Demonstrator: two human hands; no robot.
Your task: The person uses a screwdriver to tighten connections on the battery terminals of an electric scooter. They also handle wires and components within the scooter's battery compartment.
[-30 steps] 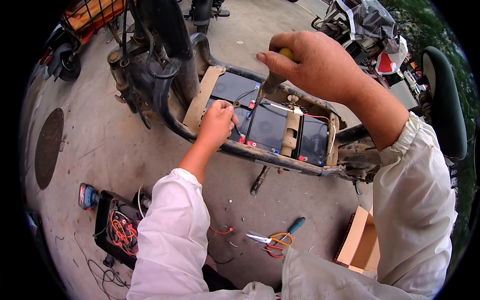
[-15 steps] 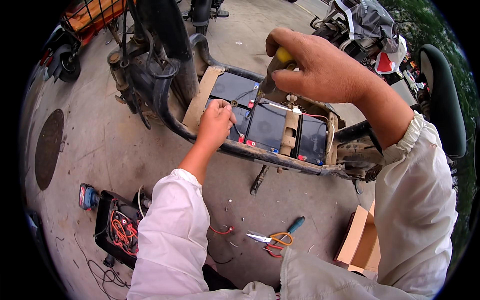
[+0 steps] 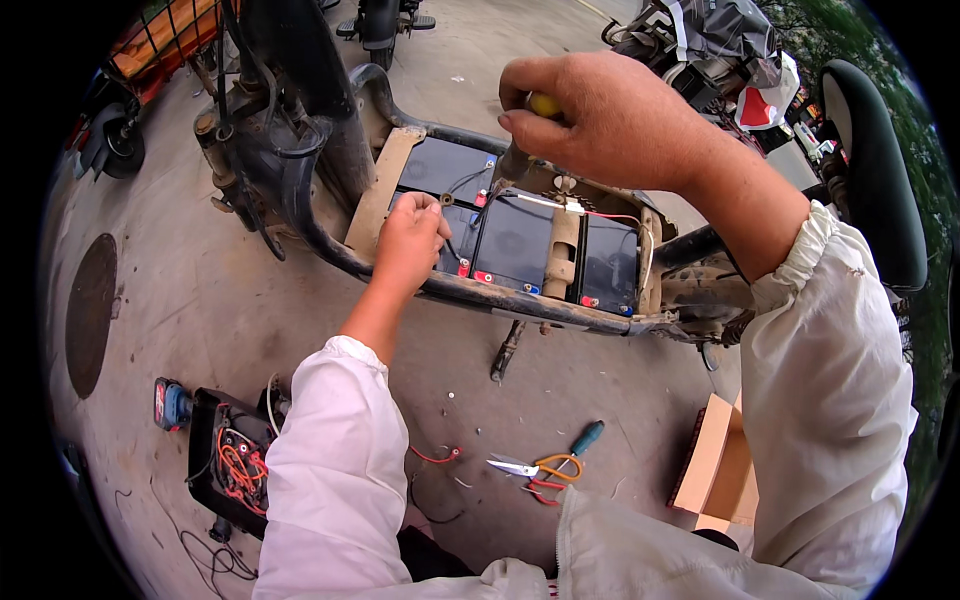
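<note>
My right hand (image 3: 620,125) grips a screwdriver (image 3: 515,162) with a yellow-topped handle, its shaft pointing down between dark batteries (image 3: 515,240) (image 3: 445,160) in a rusty scooter frame (image 3: 370,262). The screwdriver's tip is too small to make out clearly. My left hand (image 3: 405,240) rests over the left-hand batteries with fingers curled beside a small brass-coloured ring (image 3: 447,200) and dark wires; what, if anything, they pinch is hidden. Red and blue terminals show along the battery edges. A white connector (image 3: 572,208) with a red wire lies across a metal bracket (image 3: 560,260).
On the pavement lie scissors (image 3: 512,468), a teal-handled screwdriver (image 3: 587,437), loose wires (image 3: 430,455), a blue drill (image 3: 175,405), a black box of orange wires (image 3: 205,460) and an open carton (image 3: 695,480). A seat (image 3: 870,170) is at right; parked scooters (image 3: 115,150) stand behind.
The whole view has shifted slightly, putting the scooter further left and higher. My right thumb and fingers have shifted on the screwdriver handle; my left hand stays at the same spot on the batteries.
</note>
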